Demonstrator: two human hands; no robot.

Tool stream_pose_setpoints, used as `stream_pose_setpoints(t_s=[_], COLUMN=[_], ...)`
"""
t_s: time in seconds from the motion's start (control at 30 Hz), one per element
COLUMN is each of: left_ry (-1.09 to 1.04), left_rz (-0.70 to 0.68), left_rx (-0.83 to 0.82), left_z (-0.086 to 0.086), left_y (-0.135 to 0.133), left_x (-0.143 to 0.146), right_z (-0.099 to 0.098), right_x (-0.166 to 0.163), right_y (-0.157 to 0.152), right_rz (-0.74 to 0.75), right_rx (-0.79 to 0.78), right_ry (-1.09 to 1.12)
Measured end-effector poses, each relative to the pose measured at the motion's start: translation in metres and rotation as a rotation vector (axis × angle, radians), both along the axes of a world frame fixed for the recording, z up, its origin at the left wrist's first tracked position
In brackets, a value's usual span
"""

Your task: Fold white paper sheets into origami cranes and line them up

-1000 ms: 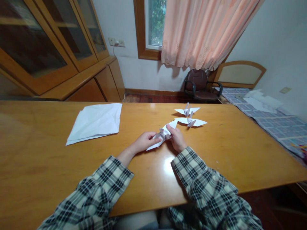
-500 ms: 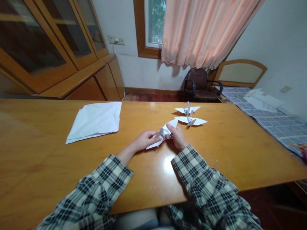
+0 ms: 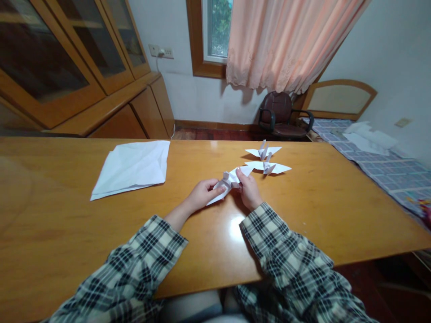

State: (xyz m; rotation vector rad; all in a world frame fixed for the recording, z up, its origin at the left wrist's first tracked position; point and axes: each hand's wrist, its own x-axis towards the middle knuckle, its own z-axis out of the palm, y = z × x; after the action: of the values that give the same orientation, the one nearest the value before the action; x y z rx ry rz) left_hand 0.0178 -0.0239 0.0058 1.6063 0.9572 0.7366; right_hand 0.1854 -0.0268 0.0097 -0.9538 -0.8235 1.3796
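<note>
A white folded paper crane (image 3: 229,181) sits between my two hands just above the wooden table (image 3: 303,211). My left hand (image 3: 201,194) pinches its near wing and body from the left. My right hand (image 3: 248,190) grips it from the right, fingers closed on the body. Two finished paper cranes (image 3: 263,152) (image 3: 268,167) rest on the table just beyond my right hand, wings spread. Both my sleeves are plaid.
A stack of white paper sheets (image 3: 133,167) lies on the table to the left. Behind the table stand a wooden cabinet with glass doors (image 3: 77,67), a dark office chair (image 3: 281,114), a curtain, and a bed (image 3: 387,166) at the right.
The crane and both hands have shifted slightly away from me and up; the left fingers have regripped the wing a little. The view has tilted slightly.
</note>
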Motion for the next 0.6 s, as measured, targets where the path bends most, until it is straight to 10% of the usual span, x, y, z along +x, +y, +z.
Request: stream_pose_setpoints(t_s=[0.6], left_ry=[-0.034], left_rz=[-0.071], left_rx=[-0.11], left_z=[0.0003], left_y=[0.0025], left_x=[-0.0028], right_z=[0.0028], right_x=[0.0094], right_y=[0.0017], right_rz=[0.055], right_rx=[0.03], right_ry=[-0.128])
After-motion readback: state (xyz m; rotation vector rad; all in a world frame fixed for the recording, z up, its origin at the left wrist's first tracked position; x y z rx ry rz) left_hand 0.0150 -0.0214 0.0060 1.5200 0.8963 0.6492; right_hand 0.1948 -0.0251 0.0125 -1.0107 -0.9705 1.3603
